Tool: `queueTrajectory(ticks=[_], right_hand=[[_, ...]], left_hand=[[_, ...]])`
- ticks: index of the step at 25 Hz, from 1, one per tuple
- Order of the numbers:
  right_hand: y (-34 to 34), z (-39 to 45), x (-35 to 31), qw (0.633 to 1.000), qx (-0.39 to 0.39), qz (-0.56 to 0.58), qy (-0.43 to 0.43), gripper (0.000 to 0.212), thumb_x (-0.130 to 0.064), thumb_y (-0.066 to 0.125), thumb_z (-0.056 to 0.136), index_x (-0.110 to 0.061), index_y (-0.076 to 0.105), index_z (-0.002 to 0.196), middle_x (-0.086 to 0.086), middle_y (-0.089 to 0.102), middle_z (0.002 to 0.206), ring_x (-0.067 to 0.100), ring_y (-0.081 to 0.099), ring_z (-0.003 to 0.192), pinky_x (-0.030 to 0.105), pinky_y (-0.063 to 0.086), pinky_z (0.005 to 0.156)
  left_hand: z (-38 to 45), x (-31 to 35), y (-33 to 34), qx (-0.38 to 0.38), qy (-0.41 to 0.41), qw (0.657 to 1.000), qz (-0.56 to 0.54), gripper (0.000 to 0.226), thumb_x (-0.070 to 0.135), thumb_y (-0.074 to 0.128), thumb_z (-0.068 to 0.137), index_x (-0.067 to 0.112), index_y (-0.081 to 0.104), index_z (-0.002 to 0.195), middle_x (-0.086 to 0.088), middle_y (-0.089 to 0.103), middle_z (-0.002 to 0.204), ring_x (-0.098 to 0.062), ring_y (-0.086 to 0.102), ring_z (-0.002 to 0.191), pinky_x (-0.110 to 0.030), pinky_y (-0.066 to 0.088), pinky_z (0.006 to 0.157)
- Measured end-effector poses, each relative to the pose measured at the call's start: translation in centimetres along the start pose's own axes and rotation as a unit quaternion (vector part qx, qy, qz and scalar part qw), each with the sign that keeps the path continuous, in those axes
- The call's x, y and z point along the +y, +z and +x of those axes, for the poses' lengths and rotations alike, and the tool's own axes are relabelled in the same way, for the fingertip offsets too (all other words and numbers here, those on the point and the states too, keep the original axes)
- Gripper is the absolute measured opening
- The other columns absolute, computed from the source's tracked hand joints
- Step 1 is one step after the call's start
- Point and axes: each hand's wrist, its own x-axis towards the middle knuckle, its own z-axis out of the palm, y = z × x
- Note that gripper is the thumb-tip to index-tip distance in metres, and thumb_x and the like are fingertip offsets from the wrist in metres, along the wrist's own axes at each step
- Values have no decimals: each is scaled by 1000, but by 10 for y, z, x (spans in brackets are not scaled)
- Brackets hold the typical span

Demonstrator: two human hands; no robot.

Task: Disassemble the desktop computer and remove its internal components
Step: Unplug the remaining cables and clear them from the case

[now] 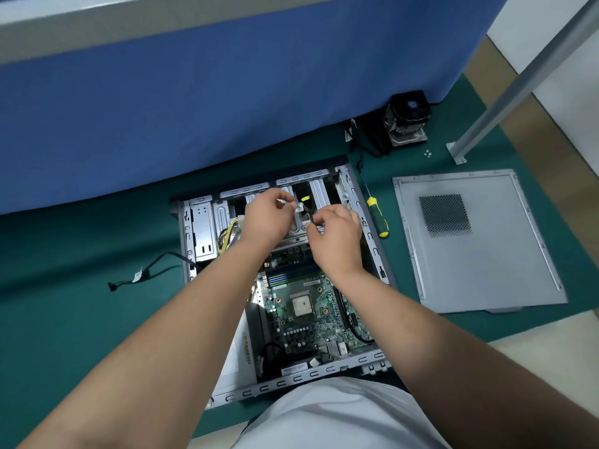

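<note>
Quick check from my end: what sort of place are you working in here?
Probably an office or training room floor, not a repair bench. The open computer case lies on green floor matting beside a blue partition panel, with a grey metal furniture leg fixed down nearby.

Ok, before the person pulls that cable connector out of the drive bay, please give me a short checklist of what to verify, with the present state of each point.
1. Side panel off and laid apart from the case: ok.
2. CPU cooler removed, bare processor showing on the motherboard: ok.
3. Left hand and right hand both pinching small connector parts at the drive bay: ok.
4. Connector latch released: cannot tell, the fingers hide it.
5. Screwdriver within reach, lying beside the case: ok.
6. Loose screws kept together on the mat: ok.
</note>
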Motion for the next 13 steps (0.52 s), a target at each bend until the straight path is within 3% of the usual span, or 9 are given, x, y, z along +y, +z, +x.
queueTrajectory(ticks=[2,6,10,13], right_hand=[[0,1,-1,1000,-1,6,8,11,-24,69,94,-14,73,97,-1,64,115,25,47,118,42,35,109],[1,0,-1,1000,-3,5,11,10,-17,67,93,-13,73,100,-1,64,115,23,46,115,43,38,106],[0,0,1,1000,-4,-2,0,17,-19,68,94,-14,74,109,-2,63,118,22,46,117,43,38,107],[-1,0,2,1000,-11,-16,-13,32,-29,67,96,-19,69,127,-4,61,126,21,45,123,41,36,110]], left_hand=[[10,7,-2,-14,35,996,87,19,31,66,98,22,70,114,-1,71,89,-16,63,68,-25,44,58],[27,27,8,-70,63,957,274,31,44,68,95,19,70,113,-3,70,100,-20,61,89,-30,45,69],[46,38,14,-82,43,941,324,24,34,68,95,11,73,95,-9,72,94,-29,67,85,-32,51,68],[58,39,-1,-120,71,933,333,22,35,71,96,16,73,85,-5,71,88,-21,65,78,-27,43,57]])
